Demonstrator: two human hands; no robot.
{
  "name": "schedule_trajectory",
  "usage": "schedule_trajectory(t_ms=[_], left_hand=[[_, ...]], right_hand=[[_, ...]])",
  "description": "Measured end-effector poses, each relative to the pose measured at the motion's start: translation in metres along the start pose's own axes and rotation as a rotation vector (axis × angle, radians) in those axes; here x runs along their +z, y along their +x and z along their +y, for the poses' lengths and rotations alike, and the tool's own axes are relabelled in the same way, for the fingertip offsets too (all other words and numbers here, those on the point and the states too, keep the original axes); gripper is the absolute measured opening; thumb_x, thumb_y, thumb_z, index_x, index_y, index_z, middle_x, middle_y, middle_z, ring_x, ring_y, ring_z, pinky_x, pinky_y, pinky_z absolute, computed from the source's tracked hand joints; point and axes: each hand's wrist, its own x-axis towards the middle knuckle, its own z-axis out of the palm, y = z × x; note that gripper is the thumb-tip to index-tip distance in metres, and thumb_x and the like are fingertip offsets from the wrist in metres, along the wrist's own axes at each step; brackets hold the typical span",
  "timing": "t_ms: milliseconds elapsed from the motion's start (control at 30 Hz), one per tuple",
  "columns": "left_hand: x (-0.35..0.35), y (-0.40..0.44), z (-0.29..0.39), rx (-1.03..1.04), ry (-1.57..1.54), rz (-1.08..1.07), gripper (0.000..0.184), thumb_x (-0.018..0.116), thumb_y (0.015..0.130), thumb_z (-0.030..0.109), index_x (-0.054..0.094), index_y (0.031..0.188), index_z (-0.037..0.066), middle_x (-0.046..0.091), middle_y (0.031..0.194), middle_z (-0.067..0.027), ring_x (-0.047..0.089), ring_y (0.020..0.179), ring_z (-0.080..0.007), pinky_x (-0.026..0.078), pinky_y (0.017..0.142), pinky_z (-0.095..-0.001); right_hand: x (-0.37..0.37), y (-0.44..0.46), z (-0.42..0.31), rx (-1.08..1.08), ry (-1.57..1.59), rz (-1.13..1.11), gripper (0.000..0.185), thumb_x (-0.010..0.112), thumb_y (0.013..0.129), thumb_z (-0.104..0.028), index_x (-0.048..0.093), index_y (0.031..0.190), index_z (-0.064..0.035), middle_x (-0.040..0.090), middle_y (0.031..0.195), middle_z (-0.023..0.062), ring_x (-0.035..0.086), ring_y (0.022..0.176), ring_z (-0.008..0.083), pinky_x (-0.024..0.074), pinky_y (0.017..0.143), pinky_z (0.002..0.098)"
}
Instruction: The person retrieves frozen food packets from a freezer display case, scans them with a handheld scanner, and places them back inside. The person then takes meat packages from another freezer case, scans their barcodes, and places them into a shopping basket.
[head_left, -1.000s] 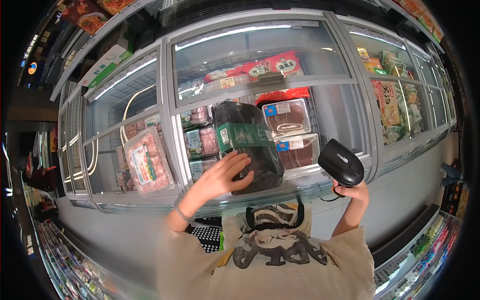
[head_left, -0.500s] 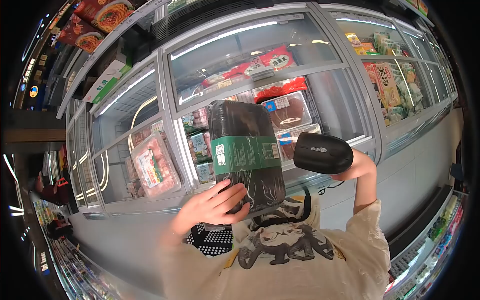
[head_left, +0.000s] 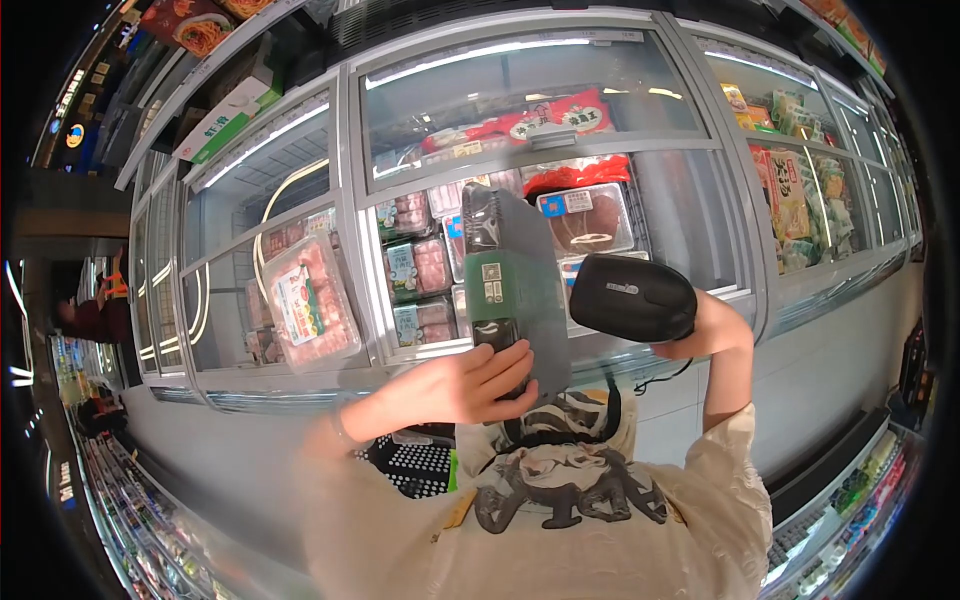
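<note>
My left hand (head_left: 480, 385) grips the lower end of a black plastic-wrapped food tray (head_left: 485, 218) with a green paper band (head_left: 495, 285). The tray is turned so its narrow side faces me, and its broad face shows pale with glare. What is inside it cannot be made out. To the right, my right hand (head_left: 708, 325) is closed around a black handheld barcode scanner (head_left: 632, 298), whose rounded head points toward the tray. The fingers under the scanner are mostly hidden. A thin dark cord hangs below that hand.
Behind the tray stands a glass-topped freezer (head_left: 540, 110) holding packs of meat rolls (head_left: 415, 265) and a dark red meat tray (head_left: 588, 220). A clear meat pack (head_left: 310, 305) lies on the left glass. Below my left arm is a black perforated basket (head_left: 415, 465).
The wrapped tray has turned from its broad banded face to its narrow side. My left hand has shifted right with it. The scanner has moved slightly left and up.
</note>
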Motion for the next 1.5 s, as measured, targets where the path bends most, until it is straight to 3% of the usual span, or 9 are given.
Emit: schedule_trajectory(t_ms=[33,133,333,400,500,700,833,1033,1500], left_hand=[[0.006,0.001,0.000,0.001,-0.021,0.036,0.031,0.054,0.062,0.008,0.048,0.092,0.015,0.054,0.094,-0.0082,0.054,0.089,-0.0167,0.038,0.059,-0.0192],[0.012,0.004,-0.001,0.015,-0.030,0.107,0.031,0.055,0.062,0.007,0.049,0.091,0.014,0.054,0.094,-0.0085,0.055,0.088,-0.0170,0.039,0.058,-0.0190],[0.003,-0.014,0.002,-0.109,-0.117,0.086,0.031,0.060,0.058,0.008,0.051,0.086,0.019,0.056,0.093,-0.0090,0.055,0.086,-0.0192,0.035,0.054,-0.0228],[0.002,-0.024,0.007,-0.209,-0.164,0.318,0.026,0.062,0.056,0.009,0.050,0.077,0.019,0.057,0.088,-0.0084,0.055,0.083,-0.0203,0.033,0.053,-0.0259],[-0.016,-0.036,0.014,-0.251,-0.112,0.238,0.026,0.058,0.055,0.006,0.048,0.074,0.021,0.057,0.077,-0.0086,0.054,0.081,-0.0237,0.030,0.052,-0.0303],[-0.029,-0.036,0.008,-0.174,0.032,0.251,0.024,0.058,0.062,0.013,0.050,0.082,0.023,0.058,0.082,-0.0045,0.054,0.085,-0.0183,0.026,0.052,-0.0261],[-0.026,-0.031,0.012,-0.126,0.036,0.196,0.028,0.059,0.059,0.008,0.048,0.080,0.023,0.056,0.083,-0.0051,0.053,0.083,-0.0206,0.029,0.053,-0.0276],[-0.030,-0.026,0.017,-0.112,0.002,0.174,0.025,0.060,0.056,0.009,0.050,0.072,0.025,0.056,0.084,-0.0029,0.054,0.082,-0.0174,0.027,0.052,-0.0252],[-0.031,-0.024,0.014,-0.087,0.009,0.188,0.025,0.059,0.057,0.010,0.050,0.074,0.025,0.057,0.082,-0.0028,0.054,0.083,-0.0180,0.026,0.050,-0.0241]], right_hand=[[0.002,0.003,-0.010,0.092,-0.043,0.011,0.046,0.061,0.056,0.003,0.047,0.099,0.0020,0.055,0.077,0.0010,0.048,0.068,0.0085,0.0409,0.061,0.0233],[0.001,0.011,-0.018,0.066,-0.213,0.056,0.041,0.060,0.058,0.002,0.047,0.097,0.0013,0.054,0.072,0.0008,0.048,0.064,0.0076,0.0399,0.055,0.0215],[-0.015,-0.005,0.021,-0.074,0.233,0.015,0.041,0.057,0.059,0.006,0.046,0.098,0.0000,0.051,0.069,0.0014,0.045,0.060,0.0057,0.0362,0.048,0.0194],[-0.017,-0.011,0.033,-0.135,0.314,-0.016,0.042,0.055,0.059,0.008,0.046,0.099,0.0004,0.050,0.071,0.0017,0.045,0.062,0.0066,0.0370,0.051,0.0202],[-0.021,-0.017,0.044,-0.103,0.412,-0.094,0.041,0.058,0.059,0.007,0.046,0.099,0.0009,0.052,0.073,0.0019,0.046,0.065,0.0081,0.0391,0.056,0.0217],[-0.030,-0.008,0.057,-0.214,0.105,-0.120,0.031,0.062,0.058,-0.001,0.051,0.087,0.0021,0.055,0.073,0.0020,0.047,0.065,0.0075,0.0407,0.059,0.0215],[-0.038,0.001,0.054,-0.251,0.031,-0.209,0.031,0.061,0.057,-0.002,0.051,0.086,0.0021,0.054,0.071,0.0020,0.046,0.064,0.0069,0.0406,0.058,0.0216],[-0.042,0.004,0.038,-0.164,-0.050,-0.284,0.036,0.061,0.056,-0.002,0.050,0.090,0.0026,0.054,0.071,0.0026,0.045,0.065,0.0066,0.0403,0.057,0.0216],[-0.040,0.007,0.038,-0.135,-0.051,-0.324,0.039,0.061,0.055,-0.002,0.049,0.091,0.0029,0.053,0.068,0.0021,0.046,0.060,0.0074,0.0407,0.055,0.0220]])
